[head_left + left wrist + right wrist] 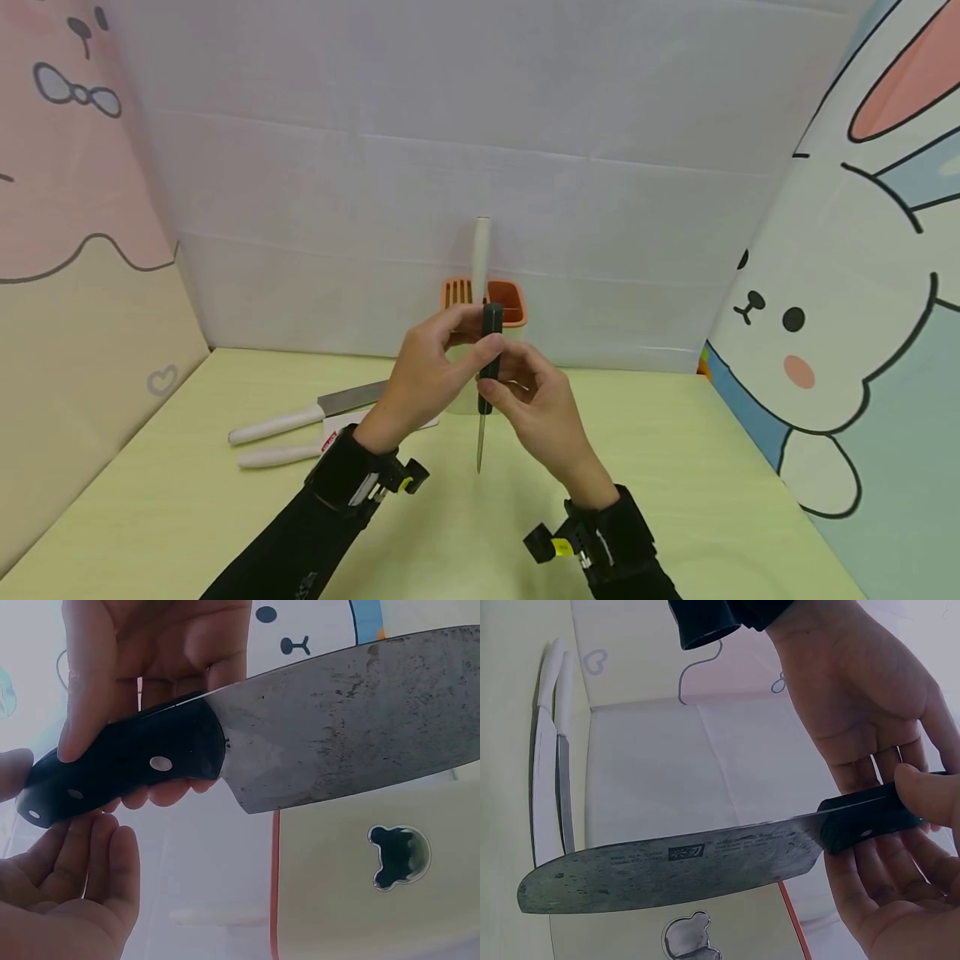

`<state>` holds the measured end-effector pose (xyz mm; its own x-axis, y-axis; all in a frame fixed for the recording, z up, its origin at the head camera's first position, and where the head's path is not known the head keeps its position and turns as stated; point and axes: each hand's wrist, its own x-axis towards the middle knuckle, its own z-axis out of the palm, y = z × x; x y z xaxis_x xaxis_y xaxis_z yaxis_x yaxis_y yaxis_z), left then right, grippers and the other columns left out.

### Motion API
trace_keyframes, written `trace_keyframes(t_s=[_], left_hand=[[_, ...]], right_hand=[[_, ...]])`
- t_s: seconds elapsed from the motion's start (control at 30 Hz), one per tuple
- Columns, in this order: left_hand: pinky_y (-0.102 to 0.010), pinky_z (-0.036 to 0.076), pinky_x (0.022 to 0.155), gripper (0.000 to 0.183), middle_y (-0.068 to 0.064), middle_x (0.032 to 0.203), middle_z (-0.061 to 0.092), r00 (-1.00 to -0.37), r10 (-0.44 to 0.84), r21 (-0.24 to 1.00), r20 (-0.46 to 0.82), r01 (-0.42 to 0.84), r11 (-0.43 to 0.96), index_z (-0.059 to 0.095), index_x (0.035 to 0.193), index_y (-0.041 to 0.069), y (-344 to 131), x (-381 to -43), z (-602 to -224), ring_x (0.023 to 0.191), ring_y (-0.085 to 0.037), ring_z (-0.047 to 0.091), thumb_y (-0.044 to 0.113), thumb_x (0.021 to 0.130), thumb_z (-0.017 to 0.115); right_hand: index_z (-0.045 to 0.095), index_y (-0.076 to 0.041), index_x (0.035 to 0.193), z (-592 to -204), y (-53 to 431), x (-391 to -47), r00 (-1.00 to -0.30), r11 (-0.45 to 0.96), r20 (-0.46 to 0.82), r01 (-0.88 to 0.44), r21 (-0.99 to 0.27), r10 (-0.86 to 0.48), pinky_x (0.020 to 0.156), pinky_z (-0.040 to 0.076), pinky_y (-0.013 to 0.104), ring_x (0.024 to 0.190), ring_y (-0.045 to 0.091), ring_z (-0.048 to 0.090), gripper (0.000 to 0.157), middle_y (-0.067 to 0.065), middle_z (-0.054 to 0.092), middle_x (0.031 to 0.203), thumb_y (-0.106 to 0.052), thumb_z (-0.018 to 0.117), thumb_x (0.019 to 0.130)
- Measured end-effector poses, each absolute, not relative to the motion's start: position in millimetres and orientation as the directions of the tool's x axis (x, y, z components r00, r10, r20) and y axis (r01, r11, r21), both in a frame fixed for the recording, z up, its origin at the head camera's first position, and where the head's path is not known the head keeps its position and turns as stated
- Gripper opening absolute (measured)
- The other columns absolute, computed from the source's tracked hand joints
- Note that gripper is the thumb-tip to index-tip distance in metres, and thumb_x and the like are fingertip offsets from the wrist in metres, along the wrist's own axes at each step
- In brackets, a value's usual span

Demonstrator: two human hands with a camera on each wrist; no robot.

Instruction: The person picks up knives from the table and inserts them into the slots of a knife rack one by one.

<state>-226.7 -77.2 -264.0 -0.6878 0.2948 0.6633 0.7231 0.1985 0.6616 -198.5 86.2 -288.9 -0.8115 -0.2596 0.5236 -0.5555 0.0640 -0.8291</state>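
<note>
Both hands hold a kitchen knife [337,712] by its black riveted handle [492,319], in front of the knife holder. My left hand [426,371] grips the butt end, thumb across the handle. My right hand [542,412] grips closer to the blade, its fingers under the handle in the right wrist view. The broad, spotted blade [667,866] points away from the hands, with a dark stamped mark on its side. Behind the hands stands a cream knife holder [322,900] with an orange slotted top [510,302] and a bear-shaped window.
A white handle [481,254] stands upright from the holder. On the table [675,492] at left lie two white-handled knives, one with a grey blade [352,398], the other with a white blade [545,795] partly behind my left wrist. A pale cloth wall [450,167] rises behind.
</note>
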Motion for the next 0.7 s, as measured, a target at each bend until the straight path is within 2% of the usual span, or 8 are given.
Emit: trace_keyframes(t_s=[0.13, 0.2, 0.4, 0.7], left_hand=[[-0.034, 0.048, 0.09, 0.027, 0.006, 0.101, 0.063, -0.677, 0.297, 0.646, 0.673, 0.734, 0.21, 0.059, 0.12, 0.016, -77, -238, -274, 0.095, -0.008, 0.058, 0.026, 0.095, 0.062], [-0.034, 0.048, 0.089, 0.027, 0.007, 0.1, 0.063, -0.672, 0.296, 0.64, 0.679, 0.739, 0.21, 0.059, 0.12, 0.018, -77, -240, -276, 0.094, -0.008, 0.059, 0.029, 0.096, 0.061], [-0.035, 0.049, 0.087, 0.027, 0.007, 0.099, 0.063, -0.654, 0.294, 0.619, 0.697, 0.756, 0.212, 0.06, 0.119, 0.017, -79, -240, -276, 0.092, -0.008, 0.059, 0.031, 0.096, 0.061], [-0.032, 0.049, 0.086, 0.03, 0.007, 0.102, 0.062, -0.659, 0.278, 0.619, 0.698, 0.752, 0.226, 0.058, 0.122, 0.017, -80, -241, -276, 0.094, -0.009, 0.058, 0.033, 0.097, 0.059]], right_hand=[[0.053, -0.003, 0.126, -289, 87, -198, -0.807, 0.067, 0.529, -0.562, -0.825, -0.261, 0.086, 0.052, 0.033, 0.097, 0.03, 0.058, 0.038, 0.018, 0.06, 0.103, 0.001, 0.064, 0.09], [0.053, -0.003, 0.127, -290, 87, -199, -0.806, 0.069, 0.53, -0.564, -0.823, -0.264, 0.086, 0.052, 0.033, 0.097, 0.03, 0.058, 0.038, 0.018, 0.06, 0.104, 0.0, 0.064, 0.09], [0.053, -0.005, 0.128, -291, 86, -200, -0.805, 0.097, 0.526, -0.567, -0.818, -0.274, 0.087, 0.051, 0.036, 0.096, 0.028, 0.059, 0.039, 0.016, 0.061, 0.103, -0.002, 0.064, 0.09], [0.053, -0.006, 0.13, -291, 86, -200, -0.796, 0.107, 0.536, -0.581, -0.807, -0.281, 0.086, 0.052, 0.04, 0.097, 0.026, 0.06, 0.042, 0.014, 0.062, 0.104, -0.001, 0.065, 0.09]])
